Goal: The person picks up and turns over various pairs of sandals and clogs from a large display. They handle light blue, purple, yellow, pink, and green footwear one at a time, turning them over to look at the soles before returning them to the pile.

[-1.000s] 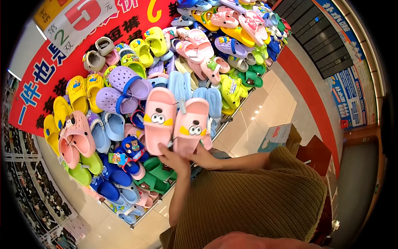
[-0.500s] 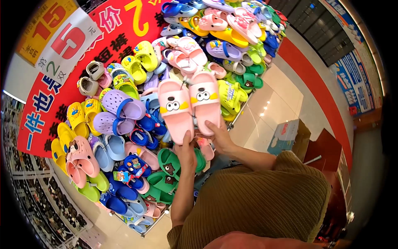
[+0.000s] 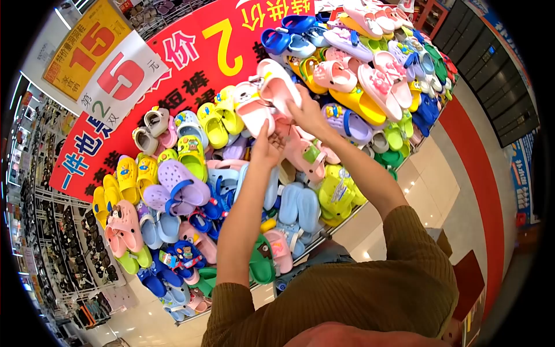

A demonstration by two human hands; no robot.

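Observation:
My left hand (image 3: pixel 268 148) pinches the heel end of a pink slipper (image 3: pixel 254 115), thumb on its footbed and other fingers curled beneath. In my right hand (image 3: pixel 308 114) is the heel end of the matching pink slipper (image 3: pixel 281 87), tilted beside the first. Both are held at the far edge of a heap of clogs and slippers, toes pointing away from me. Just under my hands lies a pink clog (image 3: pixel 307 157) with a green tag. Yellow-green clogs (image 3: pixel 221 118) sit to the left, and light blue slippers (image 3: pixel 299 205) lie nearer me.
A red sign (image 3: pixel 191 52) with price cards (image 3: pixel 124 78) stands behind the heap. Purple clogs (image 3: pixel 176 186) and a green clog (image 3: pixel 261 260) are among the pile. Shelves (image 3: pixel 72 254) line the left; dark lockers (image 3: pixel 485 69) stand at the right.
Both hands have carried the pink slippers forward, from over the middle of the heap to its far side. My arms are stretched further out, and the view has shifted.

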